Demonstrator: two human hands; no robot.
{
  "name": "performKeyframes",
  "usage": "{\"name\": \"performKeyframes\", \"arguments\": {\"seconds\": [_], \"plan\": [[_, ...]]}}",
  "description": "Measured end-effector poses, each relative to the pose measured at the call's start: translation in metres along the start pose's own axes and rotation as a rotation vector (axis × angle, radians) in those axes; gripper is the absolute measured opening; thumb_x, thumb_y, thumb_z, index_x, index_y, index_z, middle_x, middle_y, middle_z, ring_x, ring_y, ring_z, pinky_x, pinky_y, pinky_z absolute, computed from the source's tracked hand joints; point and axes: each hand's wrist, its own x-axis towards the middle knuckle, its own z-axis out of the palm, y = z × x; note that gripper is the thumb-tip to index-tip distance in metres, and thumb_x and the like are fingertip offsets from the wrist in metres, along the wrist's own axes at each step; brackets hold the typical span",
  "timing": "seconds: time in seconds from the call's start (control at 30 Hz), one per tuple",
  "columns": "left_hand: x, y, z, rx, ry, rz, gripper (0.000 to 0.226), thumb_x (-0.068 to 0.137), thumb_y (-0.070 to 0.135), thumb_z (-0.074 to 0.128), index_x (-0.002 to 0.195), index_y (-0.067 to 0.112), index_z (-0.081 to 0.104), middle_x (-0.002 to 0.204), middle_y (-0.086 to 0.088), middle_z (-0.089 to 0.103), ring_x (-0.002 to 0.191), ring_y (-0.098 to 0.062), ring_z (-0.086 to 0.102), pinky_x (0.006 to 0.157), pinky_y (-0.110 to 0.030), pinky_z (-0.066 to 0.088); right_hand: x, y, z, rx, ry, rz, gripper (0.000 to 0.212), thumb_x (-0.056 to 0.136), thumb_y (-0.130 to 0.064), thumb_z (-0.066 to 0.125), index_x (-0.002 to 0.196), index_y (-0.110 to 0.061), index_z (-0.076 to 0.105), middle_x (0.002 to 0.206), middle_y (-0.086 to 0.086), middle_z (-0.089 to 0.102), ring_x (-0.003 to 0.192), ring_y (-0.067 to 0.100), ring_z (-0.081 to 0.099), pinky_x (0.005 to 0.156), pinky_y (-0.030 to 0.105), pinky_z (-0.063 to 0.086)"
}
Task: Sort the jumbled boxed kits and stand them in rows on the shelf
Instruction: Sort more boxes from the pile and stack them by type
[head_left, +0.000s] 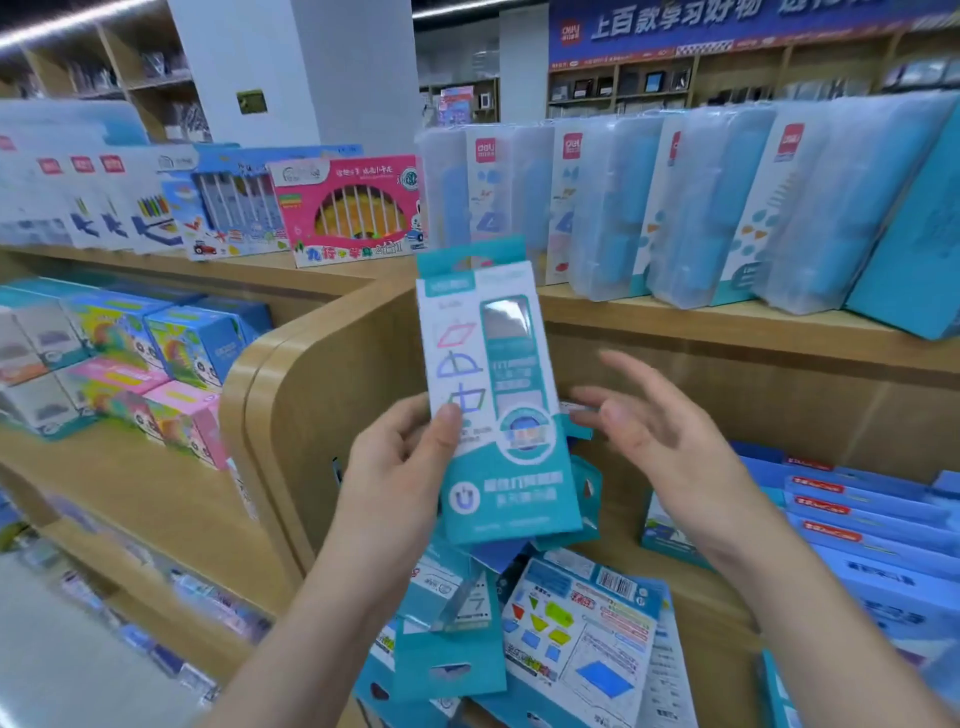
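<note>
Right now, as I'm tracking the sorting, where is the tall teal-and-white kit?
Head view, centre: the left hand holds the kit upright above the jumbled kits on the lower shelf, the open right hand just to its right.

held kit (493, 395) print too blurred to read; its lower left edge hidden by left hand (400, 457). Jumbled kits (576, 639) cut off at bottom edge.
</note>
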Motion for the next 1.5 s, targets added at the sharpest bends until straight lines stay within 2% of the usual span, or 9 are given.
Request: {"name": "performKeyframes", "arguments": {"seconds": [0.4, 0.63, 0.73, 0.87, 0.97, 1.1, 1.2, 1.3, 1.5], "plan": [[-0.016, -0.014, 0.031, -0.067, -0.171, -0.104, 0.029, 0.083, 0.026, 0.055, 0.109, 0.014, 0.06, 0.092, -0.006, 0.075, 0.081, -0.023, 0.072, 0.059, -0.03, 0.059, -0.017, -0.005, -0.012, 0.114, 0.171, 0.053, 0.054, 0.078, -0.031, 0.06, 0.129, -0.017, 0.053, 0.102, 0.0, 0.074, 0.101, 0.015, 0.068, 0.09, 0.035, 0.052], [-0.024, -0.026, 0.057, 0.176, -0.439, -0.008, 0.024, 0.084, 0.017, 0.061, 0.108, 0.02, 0.062, 0.099, 0.004, 0.073, 0.095, -0.014, 0.068, 0.079, -0.028, 0.056, -0.054, -0.017, -0.04, 0.138, 0.198, 0.055, 0.028, 0.075, -0.019, 0.06, 0.102, -0.017, 0.066, 0.095, 0.003, 0.075, 0.083, 0.018, 0.072, 0.058, 0.024, 0.056], [-0.023, -0.012, 0.077, 0.175, -0.408, 0.139, 0.024, 0.077, 0.036, 0.059, 0.094, 0.022, 0.067, 0.087, 0.012, 0.072, 0.077, 0.0, 0.063, 0.066, -0.012, 0.047, -0.078, -0.02, -0.054, 0.06, 0.22, 0.068, 0.025, 0.077, -0.011, 0.061, 0.101, -0.012, 0.066, 0.089, -0.002, 0.075, 0.07, 0.004, 0.068, 0.05, 0.013, 0.049], [-0.02, -0.007, 0.112, 0.281, -0.44, 0.225, 0.053, 0.08, 0.053, 0.056, 0.075, 0.0, 0.06, 0.073, -0.024, 0.06, 0.058, -0.014, 0.045, 0.052, -0.035, 0.037, -0.116, -0.018, -0.077, -0.027, 0.277, 0.087, 0.023, 0.079, -0.003, 0.062, 0.1, -0.009, 0.066, 0.087, 0.003, 0.074, 0.059, 0.005, 0.061, 0.037, 0.018, 0.039], [-0.007, -0.003, 0.124, 0.309, -0.555, 0.112, 0.051, 0.083, 0.053, 0.049, 0.073, 0.008, 0.069, 0.076, -0.009, 0.071, 0.063, -0.011, 0.057, 0.053, -0.028, 0.045, -0.135, -0.017, -0.095, -0.011, 0.377, 0.098, 0.027, 0.069, -0.014, 0.065, 0.095, -0.01, 0.07, 0.093, 0.006, 0.074, 0.055, 0.005, 0.06, 0.034, 0.018, 0.038], [0.066, -0.013, 0.117, 1.271, -0.466, 0.313, 0.033, 0.086, 0.054, 0.056, 0.09, 0.024, 0.069, 0.084, 0.008, 0.069, 0.081, -0.013, 0.062, 0.071, -0.033, 0.052, -0.152, -0.01, -0.107, -0.013, 0.483, 0.106, 0.064, 0.044, -0.063, 0.082, 0.094, -0.023, 0.072, 0.095, -0.001, 0.074, 0.062, 0.005, 0.064, 0.039, 0.016, 0.043], [0.103, -0.032, 0.119, 1.836, -0.449, 0.201, 0.031, 0.086, 0.051, 0.056, 0.096, 0.022, 0.055, 0.088, 0.003, 0.059, 0.082, -0.019, 0.055, 0.067, -0.034, 0.046, -0.155, -0.005, -0.109, -0.008, 0.567, 0.159, 0.033, 0.061, -0.048, 0.074, 0.088, -0.029, 0.072, 0.091, -0.004, 0.075, 0.068, 0.004, 0.066, 0.041, 0.019, 0.048], [0.119, -0.051, 0.121, 1.941, -0.416, 0.169, 0.031, 0.087, 0.049, 0.056, 0.104, 0.023, 0.055, 0.093, 0.003, 0.058, 0.082, -0.017, 0.054, 0.069, -0.033, 0.044, -0.154, 0.003, -0.106, 0.009, 0.59, 0.2, 0.019, 0.073, -0.027, 0.063, 0.086, -0.016, 0.071, 0.087, -0.005, 0.075, 0.069, 0.001, 0.066, 0.04, 0.023, 0.05], [0.12, -0.048, 0.117, 1.908, -0.247, 0.417, 0.023, 0.091, 0.029, 0.058, 0.11, 0.016, 0.057, 0.095, -0.004, 0.062, 0.081, -0.021, 0.059, 0.066, -0.033, 0.046, -0.151, 0.01, -0.096, 0.035, 0.602, 0.26, 0.028, 0.073, -0.036, 0.06, 0.09, -0.016, 0.07, 0.08, -0.005, 0.074, 0.066, 0.003, 0.066, 0.042, 0.025, 0.052]]}}
